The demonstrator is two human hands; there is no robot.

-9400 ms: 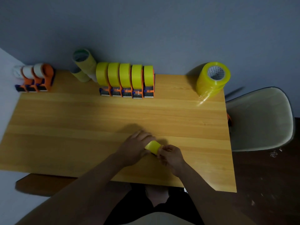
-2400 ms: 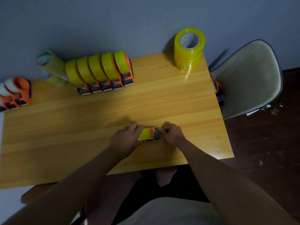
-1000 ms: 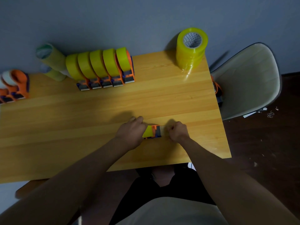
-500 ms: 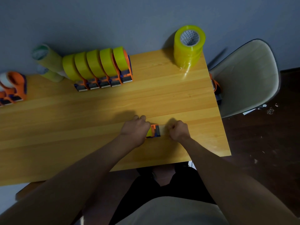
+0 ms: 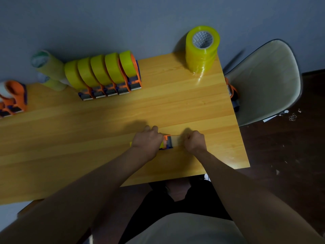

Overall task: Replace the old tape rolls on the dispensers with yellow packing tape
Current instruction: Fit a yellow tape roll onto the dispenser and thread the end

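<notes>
An orange and blue tape dispenser (image 5: 167,142) with a yellow roll lies on the wooden table (image 5: 105,131) near the front edge. My left hand (image 5: 147,142) grips it over the roll, hiding most of the yellow. My right hand (image 5: 194,141) is curled at the dispenser's cutter end and pinches a strip of tape (image 5: 176,140) stretched from it. At the back stands a row of several dispensers with yellow rolls (image 5: 103,73). A stack of yellow tape rolls (image 5: 202,50) rises at the back right corner.
Orange dispensers with pale old rolls (image 5: 12,97) sit at the far left edge. Two tubes of greenish rolls (image 5: 48,67) lean against the wall. A cream chair (image 5: 263,81) stands right of the table, with another dispenser (image 5: 233,95) on its edge.
My left hand has closed further over the roll, covering more of the yellow. My right hand has drawn slightly right with the tape strip. The camera view has shifted a little.
</notes>
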